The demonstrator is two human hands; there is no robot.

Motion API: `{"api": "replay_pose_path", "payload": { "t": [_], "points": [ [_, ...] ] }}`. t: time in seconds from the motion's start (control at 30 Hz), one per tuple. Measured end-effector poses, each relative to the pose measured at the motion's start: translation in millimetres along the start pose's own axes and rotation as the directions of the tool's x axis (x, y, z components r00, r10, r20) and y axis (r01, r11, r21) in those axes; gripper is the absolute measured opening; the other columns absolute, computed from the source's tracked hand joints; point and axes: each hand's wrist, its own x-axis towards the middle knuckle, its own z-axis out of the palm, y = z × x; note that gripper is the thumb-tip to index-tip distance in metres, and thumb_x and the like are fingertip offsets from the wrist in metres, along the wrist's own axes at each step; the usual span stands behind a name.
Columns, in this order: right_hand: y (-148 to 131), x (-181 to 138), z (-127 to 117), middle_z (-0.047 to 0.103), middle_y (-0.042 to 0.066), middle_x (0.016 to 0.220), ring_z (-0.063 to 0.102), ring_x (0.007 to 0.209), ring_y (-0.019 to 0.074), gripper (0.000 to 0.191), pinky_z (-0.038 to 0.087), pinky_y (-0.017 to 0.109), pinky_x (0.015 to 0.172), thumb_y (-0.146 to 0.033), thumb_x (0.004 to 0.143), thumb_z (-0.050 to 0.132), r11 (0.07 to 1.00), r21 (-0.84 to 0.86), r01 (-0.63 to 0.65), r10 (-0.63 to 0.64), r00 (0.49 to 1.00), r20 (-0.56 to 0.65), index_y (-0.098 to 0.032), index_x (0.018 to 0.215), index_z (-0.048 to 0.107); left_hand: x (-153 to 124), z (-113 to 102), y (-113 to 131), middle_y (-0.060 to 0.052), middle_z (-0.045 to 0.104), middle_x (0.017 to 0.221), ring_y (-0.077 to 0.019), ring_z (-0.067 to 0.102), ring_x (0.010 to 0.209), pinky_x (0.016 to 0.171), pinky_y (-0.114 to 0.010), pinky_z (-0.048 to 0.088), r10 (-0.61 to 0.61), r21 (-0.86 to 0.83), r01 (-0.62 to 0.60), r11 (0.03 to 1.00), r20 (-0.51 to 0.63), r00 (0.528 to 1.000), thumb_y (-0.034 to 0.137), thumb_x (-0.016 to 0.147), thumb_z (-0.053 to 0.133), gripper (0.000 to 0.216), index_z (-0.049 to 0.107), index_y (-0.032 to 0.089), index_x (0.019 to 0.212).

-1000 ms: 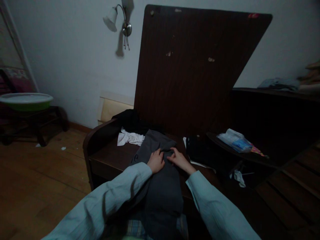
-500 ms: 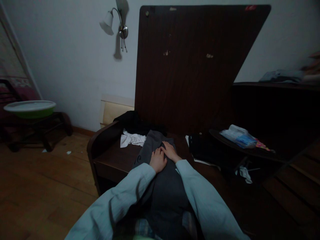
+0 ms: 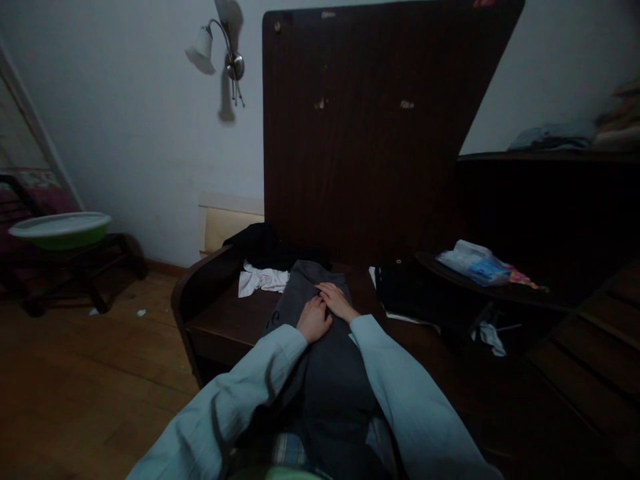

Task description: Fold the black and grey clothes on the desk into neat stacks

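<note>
Dark grey trousers (image 3: 333, 373) lie lengthwise, folded narrow, over the dark wooden surface (image 3: 217, 317) and down toward my body. A thin black cord shows at their left edge. My left hand (image 3: 314, 320) rests on the cloth, open, with its fingers laid on the fabric. Touching it from the right, my right hand (image 3: 337, 301) lies flat with fingers stretched to the left, just beyond the left fingertips. Whether any fabric is pinched beneath the fingers is hidden.
A crumpled white cloth (image 3: 263, 279) and black clothing (image 3: 255, 237) lie beyond the trousers. Folded black clothing (image 3: 407, 293) is to the right, near a round shelf (image 3: 505, 292) bearing plastic packets (image 3: 475, 263). A tall dark panel (image 3: 365, 133) stands behind. Far left, a green basin (image 3: 65, 233) sits on a low stand.
The view has tilted slightly, shifting the background. My right hand's fingers lie a little further left over the trousers, close against my left hand. The trousers keep their place.
</note>
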Motion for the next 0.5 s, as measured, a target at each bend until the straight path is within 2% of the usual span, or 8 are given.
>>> {"api": "replay_pose_path", "payload": {
  "t": [0.1, 0.17, 0.23, 0.37, 0.43, 0.5],
  "points": [
    [0, 1, 1, 0.049, 0.009, 0.124, 0.040, 0.116, 0.0159, 0.040, 0.028, 0.035, 0.099, -0.014, 0.080, 0.034, 0.999, -0.030, -0.014, 0.015, 1.000, 0.024, -0.016, 0.114, 0.053, 7, -10, -10, -0.014, 0.055, 0.113, -0.0244, 0.045, 0.110, 0.094, -0.035, 0.035, 0.115, 0.035, -0.118, 0.992, 0.091, 0.989, 0.026, 0.075, 0.047, 0.037, 0.055, 0.009, 0.106],
    [0, 0, 1, 0.046, 0.009, 0.127, 0.039, 0.118, 0.0158, 0.042, 0.027, 0.036, 0.100, -0.013, 0.079, 0.034, 0.999, -0.039, -0.021, 0.022, 0.999, 0.033, -0.016, 0.118, 0.049, 16, -22, -23, -0.009, 0.059, 0.104, -0.0215, 0.051, 0.101, 0.090, -0.033, 0.039, 0.228, 0.055, -0.240, 0.969, 0.165, 0.960, 0.024, 0.075, 0.047, 0.028, 0.059, 0.014, 0.098],
    [-1, 0, 1, 0.042, 0.009, 0.130, 0.036, 0.120, 0.0158, 0.045, 0.026, 0.036, 0.100, -0.012, 0.078, 0.035, 0.999, -0.044, -0.022, 0.023, 0.999, 0.036, -0.015, 0.122, 0.045, 28, -36, -38, -0.007, 0.060, 0.101, -0.0188, 0.053, 0.097, 0.088, -0.030, 0.040, 0.290, 0.101, -0.306, 0.947, 0.148, 0.946, 0.018, 0.075, 0.046, 0.023, 0.061, 0.017, 0.093],
    [-1, -1, 1, 0.032, 0.010, 0.136, 0.030, 0.124, 0.0167, 0.054, 0.024, 0.036, 0.102, -0.011, 0.074, 0.037, 0.999, -0.048, -0.012, 0.014, 0.999, 0.033, -0.014, 0.128, 0.036, 56, -54, -68, -0.010, 0.052, 0.117, -0.0205, 0.044, 0.109, 0.091, -0.033, 0.036, 0.225, 0.228, -0.202, 0.952, -0.075, 0.972, 0.007, 0.072, 0.043, 0.039, 0.054, 0.014, 0.108],
    [-1, -2, 1, 0.028, 0.010, 0.138, 0.029, 0.125, 0.0167, 0.058, 0.024, 0.035, 0.102, -0.010, 0.073, 0.037, 0.999, -0.045, 0.006, -0.004, 1.000, 0.030, -0.014, 0.130, 0.032, 69, -58, -79, -0.010, 0.050, 0.120, -0.0209, 0.041, 0.112, 0.093, -0.034, 0.034, 0.203, 0.257, -0.178, 0.950, -0.077, 0.976, 0.003, 0.069, 0.044, 0.049, 0.047, 0.013, 0.117],
    [-2, -2, 0, 0.026, 0.009, 0.139, 0.030, 0.124, 0.0166, 0.060, 0.024, 0.035, 0.102, -0.009, 0.072, 0.037, 0.999, -0.046, 0.025, -0.024, 0.999, 0.024, -0.014, 0.131, 0.029, 80, -63, -86, -0.009, 0.057, 0.112, -0.0218, 0.044, 0.108, 0.093, -0.037, 0.032, 0.197, 0.294, -0.189, 0.937, 0.002, 0.980, 0.006, 0.070, 0.047, 0.045, 0.051, 0.015, 0.113]
  ]
}}
